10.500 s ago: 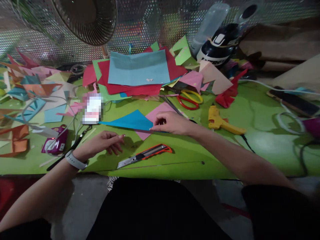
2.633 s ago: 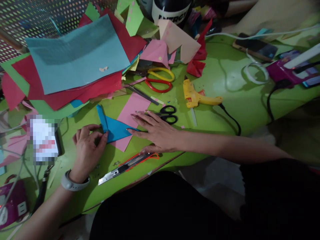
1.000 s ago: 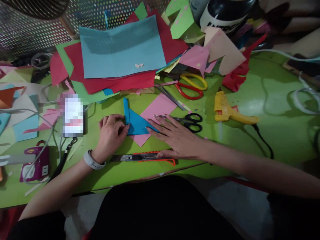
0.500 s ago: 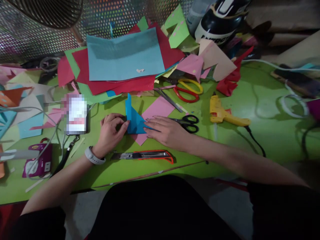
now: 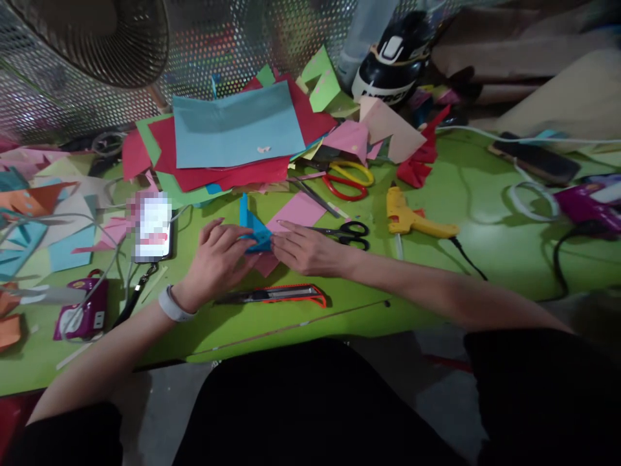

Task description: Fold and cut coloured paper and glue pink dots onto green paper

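A folded blue paper [image 5: 257,234] lies over a pink sheet [image 5: 301,212] on the green table, one narrow point sticking up and away from me. The fingers of my left hand [image 5: 217,257] close on its left side, their tips partly over the paper. My right hand [image 5: 310,251] holds its right corner, fingers close together and pressing down. Black-handled scissors [image 5: 356,234] lie just beyond my right hand, partly covered by it. Nearer my body, an orange-edged cutter knife [image 5: 291,294] lies flat.
Stacked coloured sheets [image 5: 237,129] lie at the back, beside red-and-yellow scissors [image 5: 347,181]. A yellow glue gun [image 5: 417,217] is on the right. On the left are a phone [image 5: 154,226], a purple box [image 5: 85,307], loose cables and paper scraps. A fan [image 5: 101,32] stands behind.
The view has shifted somewhat. My left fingers have moved farther over the blue paper, covering more of its left part. My right hand stays at the right corner.
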A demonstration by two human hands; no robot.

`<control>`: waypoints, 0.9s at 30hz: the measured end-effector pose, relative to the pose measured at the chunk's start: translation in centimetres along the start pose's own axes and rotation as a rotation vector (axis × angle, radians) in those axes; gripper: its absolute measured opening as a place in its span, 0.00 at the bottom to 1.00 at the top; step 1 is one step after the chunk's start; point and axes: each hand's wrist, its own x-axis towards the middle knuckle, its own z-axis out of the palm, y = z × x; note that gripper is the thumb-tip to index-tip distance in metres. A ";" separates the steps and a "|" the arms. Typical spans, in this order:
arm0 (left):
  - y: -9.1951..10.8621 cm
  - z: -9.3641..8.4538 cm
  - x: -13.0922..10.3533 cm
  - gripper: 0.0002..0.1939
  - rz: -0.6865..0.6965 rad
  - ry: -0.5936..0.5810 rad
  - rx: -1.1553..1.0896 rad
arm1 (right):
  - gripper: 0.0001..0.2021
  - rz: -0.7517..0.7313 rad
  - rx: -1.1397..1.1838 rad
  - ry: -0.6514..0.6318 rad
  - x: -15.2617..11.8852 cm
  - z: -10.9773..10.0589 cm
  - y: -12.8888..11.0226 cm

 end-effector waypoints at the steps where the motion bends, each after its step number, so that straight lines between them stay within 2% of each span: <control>1: 0.1 -0.1 0.2 0.07 0.031 -0.008 0.027 | 0.12 0.012 0.007 0.019 0.2 -0.1 0.3; 6: 0.4 -1.2 2.1 0.10 0.037 -0.004 0.080 | 0.13 0.118 0.033 0.118 1.7 -1.1 2.0; 10: 0.6 -2.6 3.6 0.12 0.049 0.029 0.103 | 0.15 0.189 0.025 0.096 2.9 -2.3 3.1; 16: 0.9 -4.8 4.7 0.10 0.035 0.013 0.100 | 0.17 0.276 -0.026 0.047 3.9 -4.4 4.0; 23: 0.7 -6.5 5.0 0.10 0.023 -0.010 0.072 | 0.20 0.376 0.154 0.019 3.3 -5.4 4.9; 27: 0.4 -7.2 4.8 0.11 0.036 -0.019 0.055 | 0.16 0.443 0.230 0.107 2.1 -5.9 5.8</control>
